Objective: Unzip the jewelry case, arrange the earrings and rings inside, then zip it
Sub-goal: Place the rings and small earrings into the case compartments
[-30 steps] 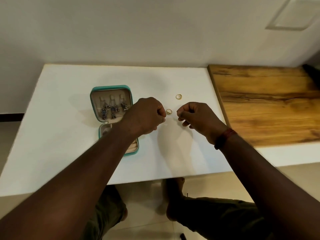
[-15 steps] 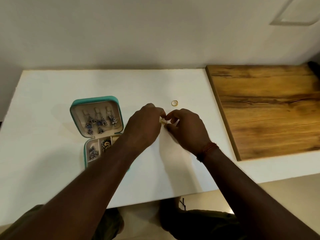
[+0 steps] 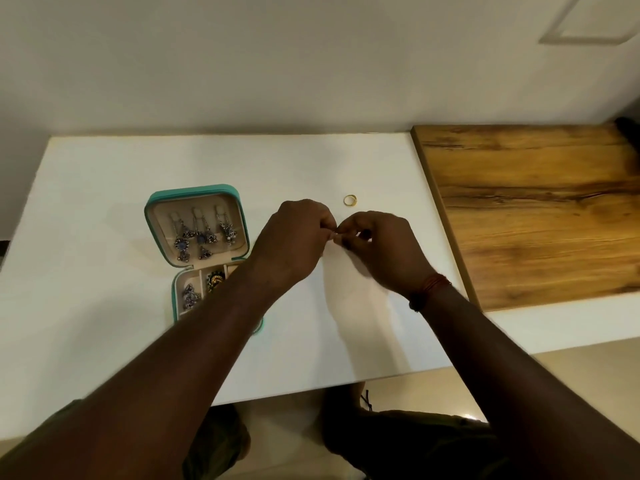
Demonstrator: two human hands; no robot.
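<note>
Fingers (image 3: 330,230) of both hands pinched together over the surface (image 3: 104,341); what they hold is hidden.
The case (image 3: 197,251) lies open at left, earrings (image 3: 201,237) placed; one ring (image 3: 350,200) waits outside, and zipping remains.

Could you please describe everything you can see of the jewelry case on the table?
The jewelry case is teal outside and beige inside, lying unzipped and open flat on the white table. Dangling earrings hang in its far half. The near half has small compartments holding more pieces, and the left forearm hides part of it. Neither hand touches it.
</note>
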